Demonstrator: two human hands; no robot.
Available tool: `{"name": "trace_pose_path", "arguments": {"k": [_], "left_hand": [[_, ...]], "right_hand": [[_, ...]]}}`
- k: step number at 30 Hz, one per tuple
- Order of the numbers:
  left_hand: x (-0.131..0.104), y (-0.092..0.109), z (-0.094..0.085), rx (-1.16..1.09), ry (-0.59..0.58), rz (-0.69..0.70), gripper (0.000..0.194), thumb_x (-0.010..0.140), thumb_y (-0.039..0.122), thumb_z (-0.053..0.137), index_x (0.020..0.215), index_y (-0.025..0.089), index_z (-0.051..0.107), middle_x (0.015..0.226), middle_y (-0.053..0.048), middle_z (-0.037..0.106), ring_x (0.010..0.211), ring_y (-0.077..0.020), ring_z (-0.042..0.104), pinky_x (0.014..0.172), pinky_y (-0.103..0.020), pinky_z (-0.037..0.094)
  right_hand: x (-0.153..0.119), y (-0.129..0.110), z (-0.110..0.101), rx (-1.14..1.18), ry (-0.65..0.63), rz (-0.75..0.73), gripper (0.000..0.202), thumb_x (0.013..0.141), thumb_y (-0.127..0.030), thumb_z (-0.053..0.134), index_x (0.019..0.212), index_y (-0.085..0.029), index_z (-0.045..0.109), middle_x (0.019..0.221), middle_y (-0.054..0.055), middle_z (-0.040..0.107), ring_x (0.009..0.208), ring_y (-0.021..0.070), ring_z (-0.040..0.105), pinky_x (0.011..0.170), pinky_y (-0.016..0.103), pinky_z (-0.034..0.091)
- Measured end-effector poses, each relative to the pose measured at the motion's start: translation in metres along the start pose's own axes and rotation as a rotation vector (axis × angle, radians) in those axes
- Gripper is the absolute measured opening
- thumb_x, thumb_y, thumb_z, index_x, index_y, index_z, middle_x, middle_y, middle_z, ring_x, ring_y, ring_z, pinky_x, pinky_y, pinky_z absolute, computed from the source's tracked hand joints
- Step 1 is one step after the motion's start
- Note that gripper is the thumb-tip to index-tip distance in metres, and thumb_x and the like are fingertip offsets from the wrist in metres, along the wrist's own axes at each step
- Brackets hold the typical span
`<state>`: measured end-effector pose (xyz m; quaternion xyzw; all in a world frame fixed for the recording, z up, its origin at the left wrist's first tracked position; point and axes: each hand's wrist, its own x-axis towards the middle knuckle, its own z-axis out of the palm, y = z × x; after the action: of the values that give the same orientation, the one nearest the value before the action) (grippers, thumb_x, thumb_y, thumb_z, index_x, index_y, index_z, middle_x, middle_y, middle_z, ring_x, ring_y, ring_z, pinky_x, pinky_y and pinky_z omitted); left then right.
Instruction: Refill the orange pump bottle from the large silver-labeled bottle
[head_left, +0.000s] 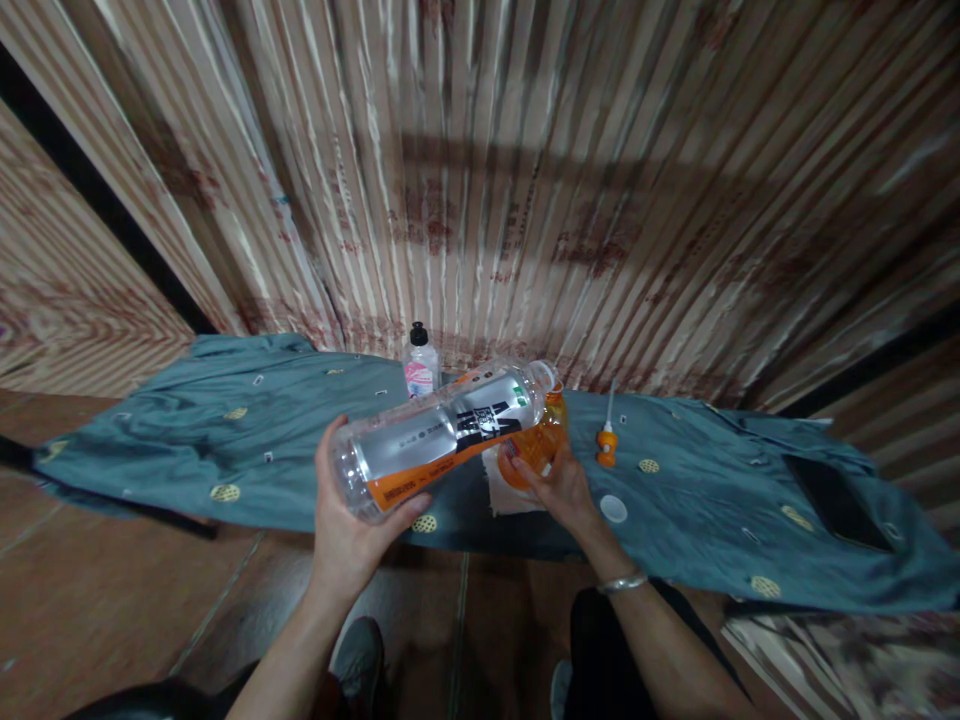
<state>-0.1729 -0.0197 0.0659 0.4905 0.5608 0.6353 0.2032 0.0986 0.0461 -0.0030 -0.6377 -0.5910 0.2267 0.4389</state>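
The person's left hand is closed around the base end of a large clear bottle with a silver and orange label, its thumb along the near side and the grip only as wide as the bottle; the bottle lies aslant, its open mouth pointing to the person's right, right beside the top of a smaller orange bottle, though whether the two touch cannot be told. The right hand has hold of the orange bottle, thumb on its near side, the other fingers largely hidden; a silver bracelet circles that wrist. The orange bottle is above or on a pale cloth, which of the two being unclear; both bottles are over a table draped in a teal patterned cover. Behind the clear bottle stands a small bottle with a black cap; to the right of the orange bottle are an orange nozzle piece with a thin pale tube and, nearer the person, a round white lid; a dark phone-like slab lies farther right; a striped curtain hangs behind the table.
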Motion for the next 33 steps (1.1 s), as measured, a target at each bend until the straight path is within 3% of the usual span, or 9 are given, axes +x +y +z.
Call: {"name": "trace_pose_path", "arguments": {"k": [5, 12, 17, 23, 29, 33], "left_hand": [[-0.001, 0.006, 0.001, -0.023, -0.008, -0.009, 0.114, 0.054, 0.058, 0.101, 0.15, 0.023, 0.052, 0.138, -0.014, 0.065, 0.125, -0.0366, 0.07, 0.11, -0.053, 0.058], [0.005, -0.005, -0.002, 0.01, -0.02, 0.051, 0.107, 0.053, 0.067, 0.098, 0.141, 0.022, 0.055, 0.133, -0.015, 0.068, 0.12, -0.0364, 0.074, 0.101, -0.051, 0.063], [0.012, -0.004, -0.009, 0.043, -0.123, 0.056, 0.101, 0.055, 0.054, 0.101, 0.138, 0.022, 0.052, 0.134, -0.015, 0.069, 0.123, -0.0372, 0.073, 0.104, -0.052, 0.062], [0.01, 0.002, -0.003, 0.011, -0.053, 0.045, 0.099, 0.052, 0.061, 0.099, 0.133, 0.022, 0.055, 0.13, -0.014, 0.07, 0.121, -0.0383, 0.073, 0.105, -0.054, 0.061], [0.009, 0.0, -0.002, 0.025, -0.05, 0.065, 0.101, 0.053, 0.063, 0.099, 0.135, 0.023, 0.055, 0.131, -0.013, 0.069, 0.121, -0.037, 0.073, 0.106, -0.054, 0.06], [0.012, -0.004, -0.008, 0.04, -0.105, 0.071, 0.099, 0.054, 0.054, 0.101, 0.136, 0.023, 0.054, 0.132, -0.013, 0.068, 0.122, -0.0368, 0.073, 0.104, -0.051, 0.062]], "right_hand": [[0.003, 0.003, -0.001, 0.004, -0.003, 0.028, 0.06, 0.078, -0.055, 0.077, 0.129, -0.027, 0.061, 0.117, 0.012, 0.084, 0.111, 0.04, 0.081, 0.1, 0.061, 0.065], [0.002, 0.008, 0.002, -0.027, 0.004, 0.013, 0.06, 0.081, -0.057, 0.075, 0.131, -0.028, 0.059, 0.117, 0.011, 0.084, 0.11, 0.0394, 0.081, 0.098, 0.06, 0.066], [0.001, 0.006, 0.003, -0.039, 0.015, 0.013, 0.061, 0.08, -0.056, 0.075, 0.131, -0.026, 0.06, 0.119, 0.012, 0.084, 0.111, 0.039, 0.081, 0.099, 0.058, 0.066], [0.001, 0.007, 0.003, -0.063, 0.003, 0.023, 0.068, 0.08, -0.059, 0.075, 0.135, -0.022, 0.058, 0.116, 0.015, 0.083, 0.111, 0.0408, 0.081, 0.097, 0.06, 0.066], [0.004, 0.012, 0.001, -0.033, -0.018, 0.023, 0.062, 0.079, -0.058, 0.078, 0.13, -0.027, 0.06, 0.117, 0.012, 0.084, 0.11, 0.0393, 0.082, 0.096, 0.06, 0.067], [0.003, 0.009, 0.0, 0.0, -0.012, 0.023, 0.062, 0.078, -0.056, 0.078, 0.131, -0.028, 0.061, 0.119, 0.011, 0.084, 0.11, 0.0391, 0.082, 0.098, 0.06, 0.067]]}}
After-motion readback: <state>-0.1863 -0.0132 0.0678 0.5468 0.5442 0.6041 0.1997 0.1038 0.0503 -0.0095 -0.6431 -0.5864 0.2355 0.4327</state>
